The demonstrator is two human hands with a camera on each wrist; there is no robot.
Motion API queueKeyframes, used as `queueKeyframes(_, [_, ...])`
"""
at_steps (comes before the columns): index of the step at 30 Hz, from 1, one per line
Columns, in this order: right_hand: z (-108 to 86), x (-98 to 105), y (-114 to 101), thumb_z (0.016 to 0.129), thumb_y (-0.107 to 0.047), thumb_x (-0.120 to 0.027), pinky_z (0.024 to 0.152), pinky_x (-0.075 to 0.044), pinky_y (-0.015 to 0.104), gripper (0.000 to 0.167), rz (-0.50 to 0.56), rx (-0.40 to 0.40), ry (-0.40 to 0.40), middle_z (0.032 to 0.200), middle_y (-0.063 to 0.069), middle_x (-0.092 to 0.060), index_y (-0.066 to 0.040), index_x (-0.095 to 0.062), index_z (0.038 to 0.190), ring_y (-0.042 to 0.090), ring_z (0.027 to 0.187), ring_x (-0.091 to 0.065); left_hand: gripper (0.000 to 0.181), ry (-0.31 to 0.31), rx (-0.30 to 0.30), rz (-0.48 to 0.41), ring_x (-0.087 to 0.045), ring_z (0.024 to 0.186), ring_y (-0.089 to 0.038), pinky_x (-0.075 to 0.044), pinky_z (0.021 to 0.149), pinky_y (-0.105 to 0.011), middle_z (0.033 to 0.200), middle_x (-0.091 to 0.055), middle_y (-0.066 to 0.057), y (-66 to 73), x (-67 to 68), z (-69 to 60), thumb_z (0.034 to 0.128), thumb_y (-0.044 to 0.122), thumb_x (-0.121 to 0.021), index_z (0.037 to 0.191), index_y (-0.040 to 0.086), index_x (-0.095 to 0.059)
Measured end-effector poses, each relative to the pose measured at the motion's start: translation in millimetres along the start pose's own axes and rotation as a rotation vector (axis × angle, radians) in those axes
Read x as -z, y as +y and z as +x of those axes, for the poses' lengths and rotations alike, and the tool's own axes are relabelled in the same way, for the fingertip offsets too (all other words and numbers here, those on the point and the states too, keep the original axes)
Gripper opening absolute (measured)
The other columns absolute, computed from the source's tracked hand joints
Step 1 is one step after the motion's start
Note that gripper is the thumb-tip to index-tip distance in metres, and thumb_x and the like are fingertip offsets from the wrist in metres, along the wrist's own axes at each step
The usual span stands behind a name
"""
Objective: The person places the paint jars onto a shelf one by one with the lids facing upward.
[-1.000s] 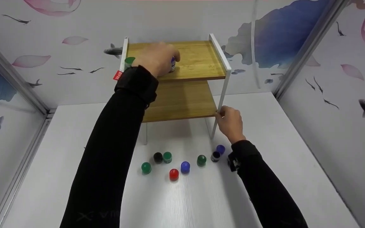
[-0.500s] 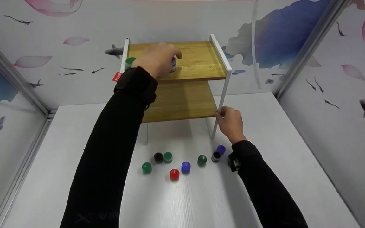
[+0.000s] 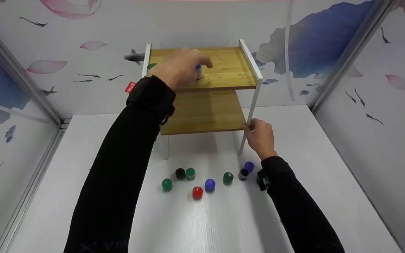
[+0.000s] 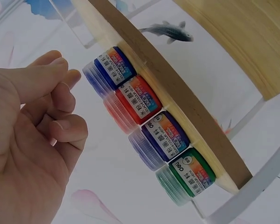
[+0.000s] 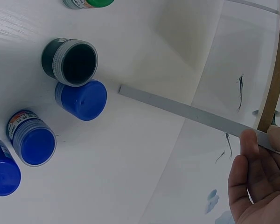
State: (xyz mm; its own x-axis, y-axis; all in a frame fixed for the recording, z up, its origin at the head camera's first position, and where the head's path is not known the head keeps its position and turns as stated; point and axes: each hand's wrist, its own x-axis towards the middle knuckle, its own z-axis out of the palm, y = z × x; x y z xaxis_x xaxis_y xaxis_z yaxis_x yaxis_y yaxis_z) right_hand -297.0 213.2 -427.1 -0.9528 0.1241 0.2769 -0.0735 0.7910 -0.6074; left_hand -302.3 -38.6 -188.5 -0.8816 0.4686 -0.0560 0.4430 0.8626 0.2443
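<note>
A small two-tier shelf (image 3: 202, 112) with wooden boards and white metal legs stands on the table. Along the front of its top board are paint jars in a row: blue (image 4: 114, 67), red (image 4: 139, 99), a second dark blue (image 4: 165, 135) and green (image 4: 192, 172). My left hand (image 3: 181, 68) hovers by this row, its fingers loosely bent. In the left wrist view it holds nothing and sits just apart from the end blue jar. My right hand (image 3: 261, 137) pinches the shelf's front right leg (image 5: 177, 109) where the lower board meets it.
In front of the shelf stand several more jars: green (image 3: 167, 185), black (image 3: 180, 174), red (image 3: 197, 193), blue (image 3: 210, 185) and dark green (image 3: 228, 178). A dark jar (image 3: 243, 174) touches a blue one (image 5: 86, 100) below my right wrist. Patterned walls enclose the table.
The head view shifts slightly, so the scene slides right. My left hand moves a little and now covers more of the green jar; its index finger reaches farther out. My right hand keeps its grip.
</note>
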Motion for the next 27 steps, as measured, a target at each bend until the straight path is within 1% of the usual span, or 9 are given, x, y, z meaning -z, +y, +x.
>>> queueKeyframes(2, [0.2, 0, 0, 0.092, -0.013, -0.065, 0.073, -0.053, 0.043, 0.016, -0.003, -0.003, -0.001, 0.090, 0.018, -0.073, 0.002, -0.070, 0.093, 0.032, 0.083, -0.068, 0.044, -0.002, -0.024, -0.010, -0.042, 0.136, -0.020, -0.032, 0.115, -0.037, 0.151, -0.045, -0.002, -0.2, -0.6, -3.0, 0.1018, 0.005, -0.041, 0.140, 0.022, -0.053])
queueKeyframes(5, [0.5, 0, -1, 0.092, -0.013, -0.065, 0.073, -0.054, 0.043, 0.016, 0.004, -0.003, -0.004, 0.091, 0.019, -0.073, 0.002, -0.070, 0.095, 0.032, 0.084, -0.069, 0.041, -0.014, -0.061, -0.032, -0.042, 0.139, -0.020, -0.035, 0.114, -0.036, 0.148, -0.049, 0.000, -1.2, -2.2, -8.6, 0.1012, 0.006, -0.044, 0.137, 0.021, -0.056])
queueKeyframes(8, [0.0, 0, -1, 0.092, -0.014, -0.065, 0.073, -0.055, 0.043, 0.017, 0.008, 0.002, -0.007, 0.092, 0.019, -0.073, 0.002, -0.070, 0.096, 0.032, 0.084, -0.069, 0.039, -0.028, -0.105, -0.052, -0.046, 0.135, -0.019, -0.039, 0.110, -0.034, 0.143, -0.053, 0.001, -2.1, -5.7, -14.1, 0.0999, 0.004, -0.046, 0.134, 0.019, -0.059])
queueKeyframes(11, [-1.0, 0, -1, 0.093, -0.013, -0.064, 0.072, -0.055, 0.044, 0.018, 0.006, 0.006, -0.009, 0.092, 0.020, -0.073, 0.003, -0.070, 0.097, 0.033, 0.083, -0.070, 0.038, -0.045, -0.127, -0.066, -0.049, 0.132, -0.018, -0.040, 0.109, -0.033, 0.140, -0.056, 0.001, -2.1, -11.0, -18.2, 0.0987, 0.003, -0.048, 0.132, 0.019, -0.061])
queueKeyframes(14, [-1.1, 0, 0, 0.093, -0.012, -0.063, 0.071, -0.055, 0.043, 0.018, 0.001, -0.001, -0.019, 0.092, 0.020, -0.072, 0.004, -0.070, 0.098, 0.032, 0.081, -0.069, 0.037, -0.062, -0.117, -0.077, -0.049, 0.132, -0.017, -0.040, 0.109, -0.032, 0.138, -0.057, 0.001, -1.4, -18.2, -20.8, 0.0989, 0.005, -0.050, 0.131, 0.021, -0.061])
queueKeyframes(18, [-0.2, 0, 0, 0.093, -0.013, -0.063, 0.071, -0.054, 0.042, 0.018, -0.004, -0.016, -0.028, 0.092, 0.019, -0.072, 0.003, -0.070, 0.099, 0.031, 0.082, -0.068, 0.040, -0.088, -0.136, -0.084, -0.049, 0.131, -0.018, -0.040, 0.109, -0.033, 0.136, -0.059, 0.001, -2.4, -29.6, -24.0, 0.0976, 0.001, -0.050, 0.131, 0.021, -0.062])
queueKeyframes(21, [0.4, 1, 0, 0.093, -0.013, -0.063, 0.073, -0.054, 0.043, 0.018, -0.007, -0.017, -0.029, 0.092, 0.019, -0.072, 0.003, -0.070, 0.099, 0.032, 0.084, -0.067, 0.046, -0.116, -0.154, -0.091, -0.051, 0.130, -0.017, -0.040, 0.109, -0.034, 0.135, -0.060, 0.000, -4.9, -39.7, -26.6, 0.0936, -0.006, -0.048, 0.129, 0.019, -0.063])
queueKeyframes(24, [0.3, 1, 0, 0.093, -0.013, -0.063, 0.074, -0.054, 0.044, 0.018, -0.009, -0.007, -0.026, 0.092, 0.019, -0.072, 0.003, -0.070, 0.098, 0.032, 0.085, -0.068, 0.047, -0.149, -0.142, -0.104, -0.052, 0.128, -0.018, -0.041, 0.109, -0.035, 0.132, -0.062, -0.001, -8.4, -52.2, -28.7, 0.0907, -0.007, -0.049, 0.128, 0.018, -0.064])
queueKeyframes(27, [-0.5, 0, -2, 0.093, -0.013, -0.063, 0.074, -0.053, 0.044, 0.018, -0.005, 0.004, -0.021, 0.091, 0.019, -0.072, 0.003, -0.070, 0.096, 0.033, 0.085, -0.068, 0.044, -0.178, -0.109, -0.110, -0.054, 0.125, -0.018, -0.042, 0.108, -0.036, 0.130, -0.063, -0.002, -12.7, -65.8, -31.1, 0.0896, -0.004, -0.052, 0.126, 0.017, -0.066])
